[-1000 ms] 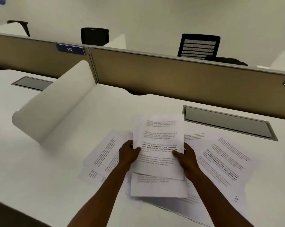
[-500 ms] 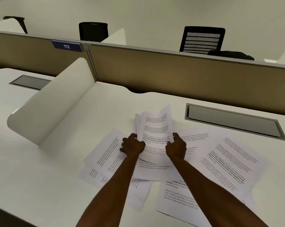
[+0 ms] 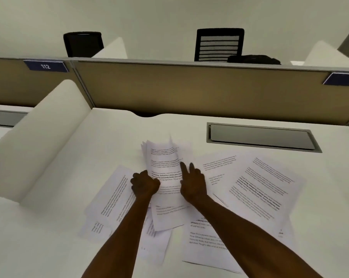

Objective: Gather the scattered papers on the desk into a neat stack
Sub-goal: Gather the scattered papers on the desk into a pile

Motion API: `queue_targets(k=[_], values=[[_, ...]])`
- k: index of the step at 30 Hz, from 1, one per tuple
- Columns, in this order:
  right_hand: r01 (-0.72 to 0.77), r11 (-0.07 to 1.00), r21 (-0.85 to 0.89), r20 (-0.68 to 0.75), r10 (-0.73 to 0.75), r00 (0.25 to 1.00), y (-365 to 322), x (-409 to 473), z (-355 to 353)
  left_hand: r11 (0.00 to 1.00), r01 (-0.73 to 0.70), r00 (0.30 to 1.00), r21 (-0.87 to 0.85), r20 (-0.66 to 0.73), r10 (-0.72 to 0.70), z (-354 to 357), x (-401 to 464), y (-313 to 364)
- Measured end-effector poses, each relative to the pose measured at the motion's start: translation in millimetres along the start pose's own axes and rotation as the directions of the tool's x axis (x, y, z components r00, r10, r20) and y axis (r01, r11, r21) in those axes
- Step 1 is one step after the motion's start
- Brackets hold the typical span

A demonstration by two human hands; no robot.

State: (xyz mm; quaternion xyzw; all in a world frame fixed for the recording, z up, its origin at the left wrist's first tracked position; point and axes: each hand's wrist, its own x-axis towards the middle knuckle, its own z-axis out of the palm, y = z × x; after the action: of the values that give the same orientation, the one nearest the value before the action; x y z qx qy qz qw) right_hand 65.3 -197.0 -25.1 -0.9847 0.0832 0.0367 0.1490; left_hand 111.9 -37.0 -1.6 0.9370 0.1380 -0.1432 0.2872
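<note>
A bundle of printed sheets stands bent and tilted at the middle of the white desk. My left hand grips its left edge with curled fingers. My right hand lies against the bundle's right edge, index and middle fingers stretched out; its thumb is hidden. Loose printed sheets lie flat around the hands: some at the left, one wide sheet at the right, one in front under my right forearm.
A curved white divider rises along the left. A tan partition with a blue "112" tag closes the back. A grey cable flap sits in the desk at back right. Black chairs stand behind the partition.
The bundle moved away from me and curled up narrower. My right hand loosened its grip and stretched two fingers along the bundle's edge. My left hand kept its hold.
</note>
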Motion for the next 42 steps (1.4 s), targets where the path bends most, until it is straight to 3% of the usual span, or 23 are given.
queue_targets(k=[3,6,9,13,17,20,24,27,31,34,37,39,42], values=[[0.082,0.994,-0.073,0.052,-0.078,0.996,-16.1,-7.8,8.3,0.983,-0.035,0.999,0.181,-0.021,0.039,6.7,-5.4,2.9],[0.108,0.989,-0.096,0.099,-0.098,0.990,-25.5,-11.6,15.3,0.978,-0.058,0.996,0.199,-0.050,0.069,10.9,-6.9,4.3],[0.057,0.997,-0.051,0.115,-0.051,0.992,-26.6,-10.0,16.3,0.994,-0.104,0.991,0.039,-0.080,0.107,10.3,-5.9,3.7],[-0.025,0.999,0.048,0.099,0.020,0.995,-22.6,-2.9,10.6,0.930,-0.053,0.997,-0.363,-0.078,0.026,4.0,-6.3,10.1],[-0.088,0.971,0.224,0.082,0.071,0.994,-12.8,5.2,0.5,0.871,-0.038,0.998,-0.491,-0.067,0.006,-3.1,-0.3,16.1],[-0.184,0.889,0.419,0.046,0.182,0.982,-3.6,10.4,-11.6,0.795,0.056,0.998,-0.605,0.044,-0.036,-8.9,9.4,18.0],[-0.260,0.837,0.482,0.128,0.226,0.966,10.5,16.6,-24.6,0.842,0.095,0.982,-0.530,0.189,0.009,-10.1,11.2,20.8],[-0.246,0.802,0.544,0.148,0.197,0.969,21.0,16.7,-31.6,0.906,-0.003,0.989,-0.423,0.132,0.065,-14.8,2.1,25.3],[-0.268,0.691,0.672,0.113,0.262,0.959,35.5,12.6,-39.4,0.859,-0.171,0.973,-0.483,0.054,0.224,-35.2,-8.4,27.6],[-0.306,0.502,0.809,0.204,0.248,0.947,46.1,6.7,-49.3,0.704,-0.217,0.940,-0.676,0.051,0.338,-57.2,-18.0,21.5],[-0.306,0.228,0.924,0.291,0.099,0.952,51.8,1.3,-63.1,0.518,-0.067,0.891,-0.853,0.182,0.416,-74.2,-24.9,8.8],[-0.255,0.176,0.951,0.255,0.019,0.967,52.9,1.6,-72.9,0.438,0.030,0.846,-0.899,0.256,0.468,-78.2,-26.8,-3.0],[-0.222,0.108,0.969,0.231,-0.088,0.969,48.0,2.5,-81.9,0.398,0.130,0.847,-0.908,0.311,0.431,-72.3,-31.2,-19.5]])
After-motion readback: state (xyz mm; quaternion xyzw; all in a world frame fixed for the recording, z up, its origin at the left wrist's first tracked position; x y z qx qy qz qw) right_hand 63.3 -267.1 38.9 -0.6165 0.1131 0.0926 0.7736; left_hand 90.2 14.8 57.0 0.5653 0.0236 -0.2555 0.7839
